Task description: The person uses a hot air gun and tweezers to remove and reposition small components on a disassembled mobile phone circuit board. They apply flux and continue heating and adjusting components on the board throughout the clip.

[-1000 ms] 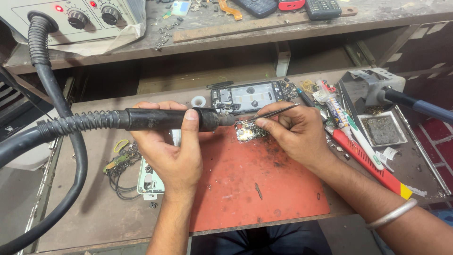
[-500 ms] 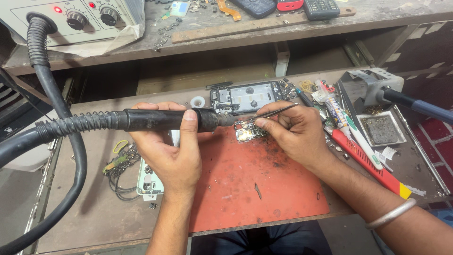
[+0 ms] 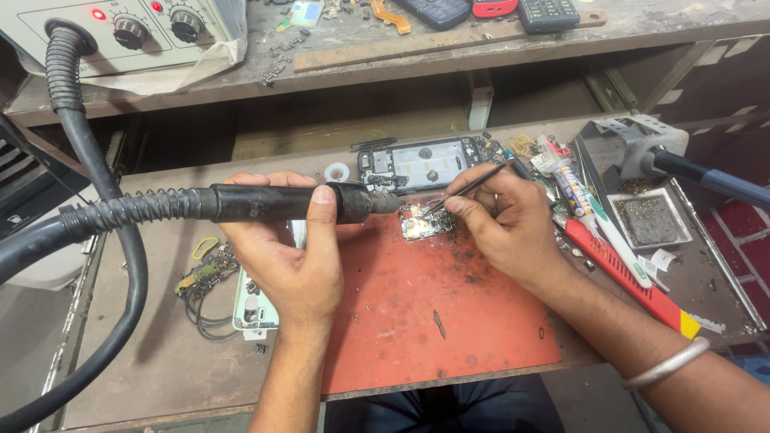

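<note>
My left hand (image 3: 290,255) grips a black hot-air wand (image 3: 281,202) with a thick ribbed hose, its nozzle level and pointing right at a small circuit board (image 3: 425,221). The board lies at the top edge of a worn red mat (image 3: 449,321). My right hand (image 3: 505,224) pinches thin black tweezers (image 3: 473,186), their tips touching the board. Just behind the board lies an opened phone body (image 3: 425,164).
A grey rework station (image 3: 128,32) with knobs stands on the upper shelf at left. To the right are a soldering iron in its stand (image 3: 642,152), a metal tray (image 3: 648,220), a glue tube (image 3: 577,192) and a red tool (image 3: 626,281). Loose wires and parts (image 3: 208,277) lie at left.
</note>
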